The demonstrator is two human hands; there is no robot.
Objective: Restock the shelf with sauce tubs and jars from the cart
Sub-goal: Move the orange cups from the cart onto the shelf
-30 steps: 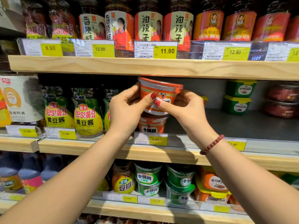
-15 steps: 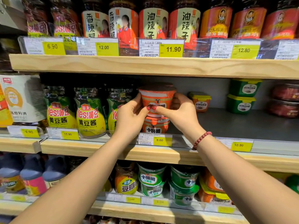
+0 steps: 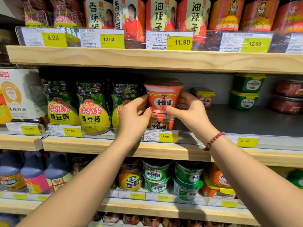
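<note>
Reaching up from the lower corners, two bare forearms meet at the middle shelf (image 3: 98, 145), and a red bead bracelet (image 3: 214, 140) circles the right wrist. The left hand (image 3: 133, 116) and right hand (image 3: 192, 112) each have their grip clamped on the upper tub (image 3: 163, 95), with red-nailed thumbs pressed to its front and fingers curled round its sides.

The orange tub stands upright with its long axis vertical and its wide rim on top. A white label with black Chinese characters faces the camera. Its base meets the lid of the lower tub (image 3: 161, 124), which has the same design and stands at the shelf front just behind a yellow price tag (image 3: 165, 136) reading 5.00.

Just left stand soybean paste jars (image 3: 92, 112) marked 海天, "Yes!黄豆" and 黄豆酱, above a 10.90 tag. Further back on the right sit a small orange tub with a yellow lid (image 3: 204, 97) and two stacked green tubs (image 3: 246, 92). On the shelf above, the chili oil jars (image 3: 161, 13) read 油辣子 and are priced 11.90.
</note>
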